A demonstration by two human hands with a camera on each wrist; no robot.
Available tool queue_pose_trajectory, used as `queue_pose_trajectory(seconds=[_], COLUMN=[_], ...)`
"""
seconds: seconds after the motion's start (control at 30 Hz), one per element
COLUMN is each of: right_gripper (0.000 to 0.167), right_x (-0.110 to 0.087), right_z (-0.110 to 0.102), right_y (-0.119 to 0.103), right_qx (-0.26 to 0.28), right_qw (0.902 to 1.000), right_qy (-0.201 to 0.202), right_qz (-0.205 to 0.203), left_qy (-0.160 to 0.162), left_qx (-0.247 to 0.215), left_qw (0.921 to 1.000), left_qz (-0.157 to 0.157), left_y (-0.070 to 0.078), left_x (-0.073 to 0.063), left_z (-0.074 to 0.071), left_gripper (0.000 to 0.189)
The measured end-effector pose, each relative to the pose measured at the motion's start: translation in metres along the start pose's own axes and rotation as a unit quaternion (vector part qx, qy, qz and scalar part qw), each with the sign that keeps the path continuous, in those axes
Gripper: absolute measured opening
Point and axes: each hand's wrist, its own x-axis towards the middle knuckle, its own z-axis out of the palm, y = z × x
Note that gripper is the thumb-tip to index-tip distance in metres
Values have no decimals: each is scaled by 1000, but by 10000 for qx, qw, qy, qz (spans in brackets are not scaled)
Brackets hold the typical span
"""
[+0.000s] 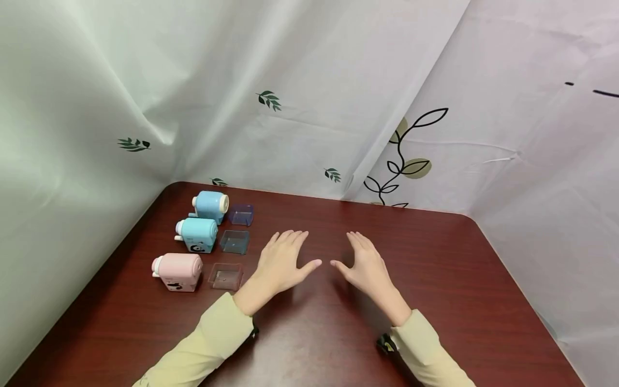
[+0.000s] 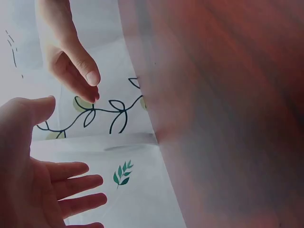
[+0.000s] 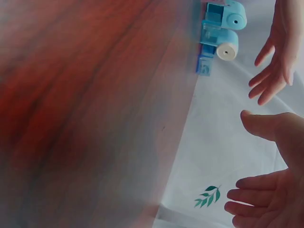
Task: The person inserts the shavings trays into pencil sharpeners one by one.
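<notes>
Both hands hover over the middle of the table, palms facing each other, with nothing in them. The left hand has straight fingers and a thumb pointing right. Mirroring it, the right hand holds its fingers extended and its thumb toward the left. Left of the left hand stand three pencil sharpeners in a column: a blue one at the back, a light-blue one with a panda print, and a pink one in front. Beside each lies a see-through tray: bluish-purple, blue-grey and pinkish.
The dark red-brown table has rounded back corners. A white curtain with leaf prints hangs along its back and sides. Dark devices are strapped under both wrists, one visible below the right cuff.
</notes>
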Motion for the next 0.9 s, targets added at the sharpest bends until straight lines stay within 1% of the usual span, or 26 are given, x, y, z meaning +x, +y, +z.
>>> queue_pose_trajectory(seconds=[0.13, 0.23, 0.5, 0.6, 0.7, 0.9], right_gripper=[75, 73, 66, 64, 63, 63], right_x=[8, 15, 36, 42, 48, 59], right_z=[2, 4, 9, 12, 15, 18], right_y=[-7, -13, -26, -30, -34, -42], right_qx=[116, 153, 314, 382, 423, 483], right_qw=[9999, 9998, 9980, 9968, 9956, 9945], right_qy=[22, 39, 287, 376, 478, 550], right_qz=[-66, -130, -466, -586, -679, -752], left_qy=[36, 96, 131, 146, 87, -188], left_qx=[-101, -100, 65, -8, -227, -868], left_qw=[9999, 9999, 9999, 9999, 9997, 9959], left_qz=[22, 47, 45, -4, -68, -182], left_y=[-5, -10, -25, -30, -34, -45], left_x=[2, 5, 16, 17, 19, 23], left_z=[-4, -9, -31, -39, -44, -55], left_gripper=[69, 66, 59, 58, 57, 56])
